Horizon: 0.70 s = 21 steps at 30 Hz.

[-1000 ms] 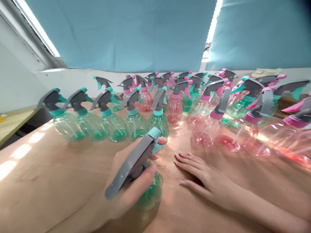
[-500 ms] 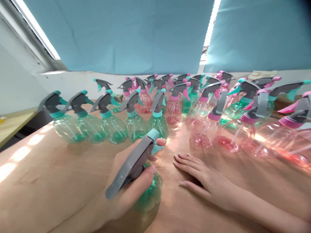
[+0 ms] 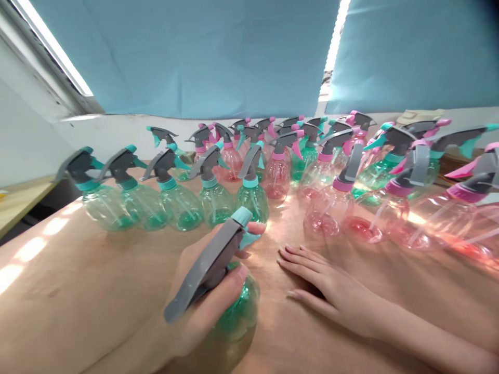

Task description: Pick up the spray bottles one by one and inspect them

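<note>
My left hand [image 3: 202, 291] is wrapped round a green spray bottle [image 3: 236, 311] with a grey trigger head [image 3: 210, 262] and a teal nozzle. The bottle stands on the wooden table [image 3: 78, 291], and my forefinger reaches over the trigger near the nozzle. My right hand [image 3: 331, 288] lies flat on the table just right of the bottle, fingers stretched out, holding nothing.
A row of green spray bottles [image 3: 175, 200] stands behind my left hand. Several pink spray bottles [image 3: 354, 208] crowd the right and back, mixed with green ones. Blue blinds [image 3: 202, 52] hang behind. The table's left edge drops off beside a lower wooden surface [image 3: 19, 200].
The view has shifted slightly. The grey trigger head in my left hand has tipped a little lower and to the left. My right hand has stayed flat in place.
</note>
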Available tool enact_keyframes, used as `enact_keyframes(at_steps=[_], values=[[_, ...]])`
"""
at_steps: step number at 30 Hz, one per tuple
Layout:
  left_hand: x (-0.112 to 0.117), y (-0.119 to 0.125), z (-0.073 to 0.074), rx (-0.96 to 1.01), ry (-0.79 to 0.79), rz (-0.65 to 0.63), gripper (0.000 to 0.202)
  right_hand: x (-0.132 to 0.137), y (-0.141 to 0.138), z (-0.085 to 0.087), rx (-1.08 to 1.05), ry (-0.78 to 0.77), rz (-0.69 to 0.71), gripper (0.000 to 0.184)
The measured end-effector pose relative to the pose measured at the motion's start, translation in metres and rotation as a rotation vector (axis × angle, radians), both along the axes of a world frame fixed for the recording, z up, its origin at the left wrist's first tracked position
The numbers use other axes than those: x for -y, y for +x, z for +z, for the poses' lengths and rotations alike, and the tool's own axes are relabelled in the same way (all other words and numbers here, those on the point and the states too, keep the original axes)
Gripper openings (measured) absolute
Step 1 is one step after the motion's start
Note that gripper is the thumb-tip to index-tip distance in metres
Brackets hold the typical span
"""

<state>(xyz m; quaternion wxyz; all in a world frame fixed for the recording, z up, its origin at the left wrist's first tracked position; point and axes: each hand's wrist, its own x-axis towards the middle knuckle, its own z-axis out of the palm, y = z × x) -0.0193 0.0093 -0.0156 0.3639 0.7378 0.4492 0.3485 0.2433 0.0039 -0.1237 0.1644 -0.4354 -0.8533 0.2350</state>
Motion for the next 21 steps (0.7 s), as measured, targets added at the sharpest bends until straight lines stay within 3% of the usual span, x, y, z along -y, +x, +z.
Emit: enact_keyframes(at_steps=[14, 21], values=[[-0.0049, 0.0098, 0.0073, 0.064, 0.004, -0.016, 0.014, -0.0004, -0.0005, 0.0002, -0.006, 0.02, 0.001, 0.056], [-0.0006, 0.0078, 0.0062, 0.034, -0.02, 0.045, 0.021, 0.0, -0.0005, 0.0006, -0.054, 0.034, -0.001, 0.056]])
